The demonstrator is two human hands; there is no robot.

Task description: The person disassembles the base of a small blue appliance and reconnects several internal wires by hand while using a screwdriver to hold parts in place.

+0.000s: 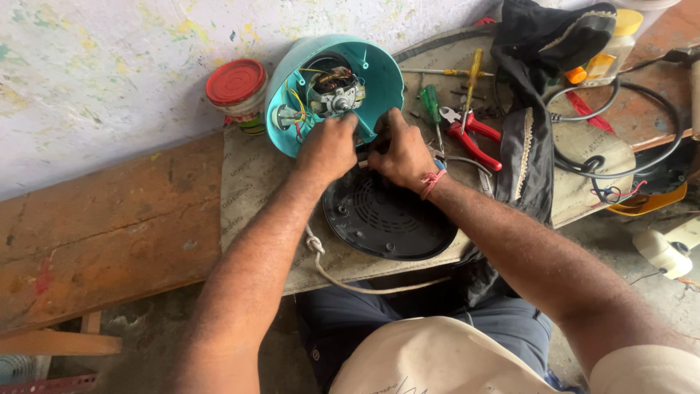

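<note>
Worn wooden bench (pixel 109 226) against a paint-flecked wall (pixel 95 73) bears a teal housing (pixel 379 80).

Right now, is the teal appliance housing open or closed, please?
Open: the teal housing shows its motor and wires, and the black base cover lies detached.

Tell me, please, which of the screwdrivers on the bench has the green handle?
The green-handled screwdriver lies nearest the right hand, beside the red pliers; the other screwdriver has a yellow handle.

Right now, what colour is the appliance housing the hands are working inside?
Teal, the appliance housing shows clearly in the head view, motor and wires exposed inside.
</note>
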